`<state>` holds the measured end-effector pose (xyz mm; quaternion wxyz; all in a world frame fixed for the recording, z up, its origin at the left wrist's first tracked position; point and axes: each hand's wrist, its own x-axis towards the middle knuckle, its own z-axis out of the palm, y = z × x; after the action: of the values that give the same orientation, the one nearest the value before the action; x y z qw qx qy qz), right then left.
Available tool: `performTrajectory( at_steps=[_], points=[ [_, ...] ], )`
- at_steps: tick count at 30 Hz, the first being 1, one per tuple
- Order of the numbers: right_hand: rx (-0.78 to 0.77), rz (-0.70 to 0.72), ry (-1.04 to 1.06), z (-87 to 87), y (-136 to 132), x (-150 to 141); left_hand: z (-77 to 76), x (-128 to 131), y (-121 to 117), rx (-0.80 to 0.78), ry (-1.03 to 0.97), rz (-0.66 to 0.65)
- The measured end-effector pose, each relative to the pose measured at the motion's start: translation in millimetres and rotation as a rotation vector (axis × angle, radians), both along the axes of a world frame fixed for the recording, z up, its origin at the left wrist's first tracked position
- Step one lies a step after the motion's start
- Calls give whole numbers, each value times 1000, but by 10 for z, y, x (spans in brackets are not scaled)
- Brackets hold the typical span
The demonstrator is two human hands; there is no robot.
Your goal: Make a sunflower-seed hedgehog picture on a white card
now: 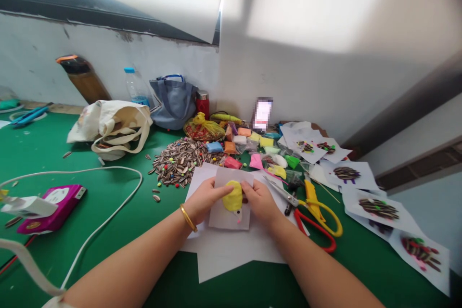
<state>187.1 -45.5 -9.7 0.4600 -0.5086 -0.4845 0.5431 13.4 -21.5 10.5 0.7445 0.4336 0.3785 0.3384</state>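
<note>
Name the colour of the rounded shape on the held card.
The rounded shape on the card is yellow, best seen in the head view.

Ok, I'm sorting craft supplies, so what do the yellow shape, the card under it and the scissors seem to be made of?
Yellow shape: probably soft modelling clay; matte, rounded, puffy.
Card: likely paper; thin, flat, dull white.
Scissors: grey blades look like metal; the smooth red and yellow handles, likely plastic.

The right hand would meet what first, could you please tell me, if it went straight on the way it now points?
Most likely the yellow shape on the white card, just beside the right hand; whether they touch is hard to tell.
</note>
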Motion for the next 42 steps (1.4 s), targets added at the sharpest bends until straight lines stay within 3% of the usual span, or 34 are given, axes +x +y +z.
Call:
performTrajectory(
  at_steps=[6,12,19,25,29,34,42],
  points=[
    [-15,34,37,-7,-9,-17,-3,-4,16,35,-4,13],
    [10,-10,18,-2,-11,-14,14,5,-8,-60,-29,-12],
    [37,11,25,-18,-22,-21,-13,-10,6,29,29,-8],
    [41,-61,34,-48,-5,-4,-4,-4,-4,-52,-16,-35],
    [30,0,83,-31,0,-1,19,6,-6,-49,-11,0],
    [83,72,-24,1,5,16,35,-1,10,2,36,20],
    [24,87,181,-57,33,17,44,-13,31,13,44,42]
  ],
)
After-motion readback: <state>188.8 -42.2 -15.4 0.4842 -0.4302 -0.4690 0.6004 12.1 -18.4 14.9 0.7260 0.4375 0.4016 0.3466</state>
